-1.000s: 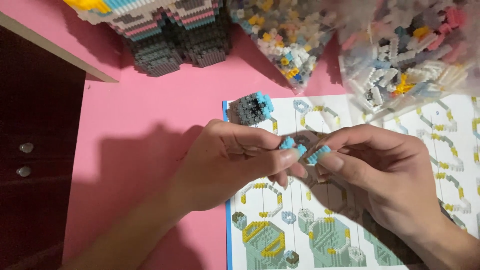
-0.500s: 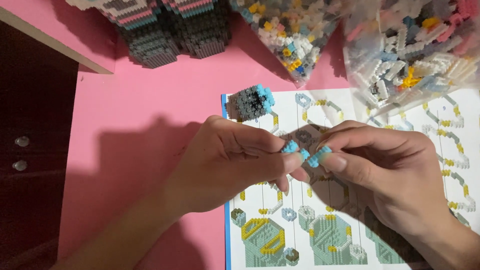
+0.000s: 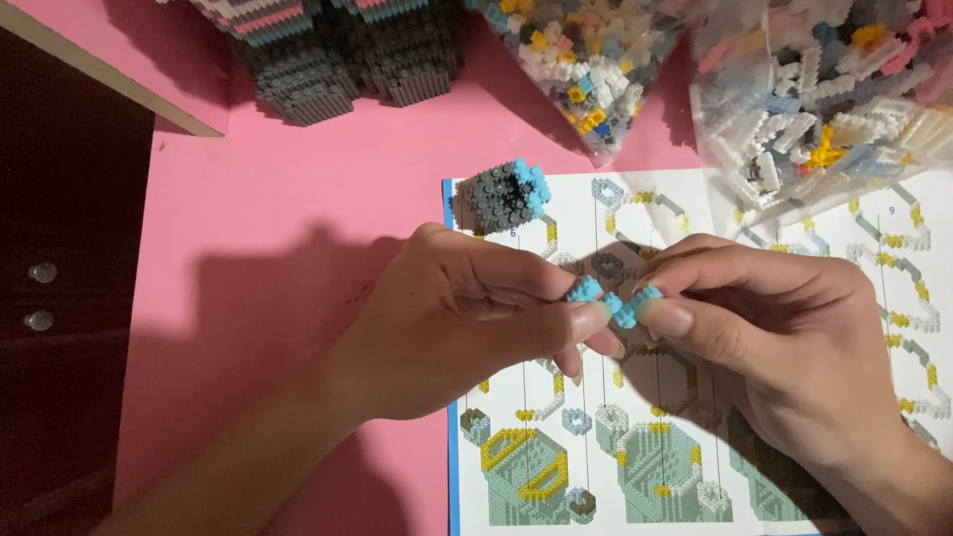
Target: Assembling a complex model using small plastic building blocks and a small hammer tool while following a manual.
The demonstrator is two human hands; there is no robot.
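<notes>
My left hand [image 3: 467,318] and my right hand [image 3: 774,337] meet fingertip to fingertip over an open instruction sheet [image 3: 794,467]. Between them they pinch a small cluster of light blue bricks [image 3: 613,301]; both hands grip it. A small grey block assembly with light blue bricks along one side [image 3: 503,196] rests on the sheet's top left corner, just above my left hand. The sheet lies on a pink tabletop [image 3: 288,228].
A large grey, pink and teal brick model [image 3: 338,50] stands at the back. Two clear bags of loose small bricks [image 3: 586,60] [image 3: 824,99] lie at the back right. The table's left edge drops to a dark floor [image 3: 60,298].
The view has shifted a little, so the hands sit slightly lower in the frame. The hands stay together on the blue bricks, with small finger adjustments.
</notes>
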